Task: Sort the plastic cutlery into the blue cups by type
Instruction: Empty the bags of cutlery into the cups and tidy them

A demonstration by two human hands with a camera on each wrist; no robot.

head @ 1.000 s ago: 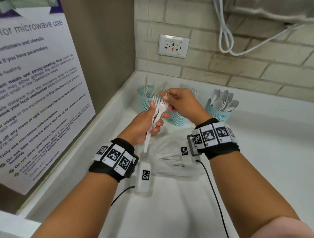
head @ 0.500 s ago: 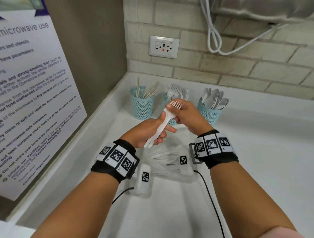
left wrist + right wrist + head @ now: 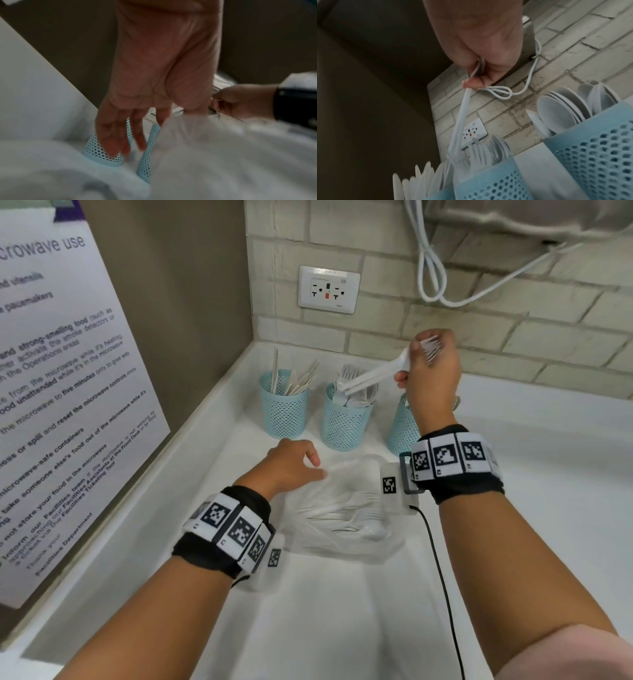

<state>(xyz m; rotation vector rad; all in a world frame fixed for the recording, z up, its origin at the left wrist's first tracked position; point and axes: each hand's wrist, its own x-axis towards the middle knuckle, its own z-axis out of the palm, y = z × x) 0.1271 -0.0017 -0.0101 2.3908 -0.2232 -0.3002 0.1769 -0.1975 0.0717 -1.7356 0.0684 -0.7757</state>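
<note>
Looks like a shared workplace pantry or break-room kitchenette. Told by the large laminated notice (image 3: 68, 392) on the left wall, headed for microwave use, listing rules on heating times, spills, microwave-safe containers and other people's food, and signed by a Facilities Department. Backed by a white counter (image 3: 531, 474) set into a corner, a pale brick-tile backsplash (image 3: 479, 313) with a double wall socket (image 3: 329, 289), and a looped white cable (image 3: 432, 273) hanging from something mounted above. Stocked communally: three blue mesh cups (image 3: 344, 422) of white disposable cutlery along the back wall.
</note>
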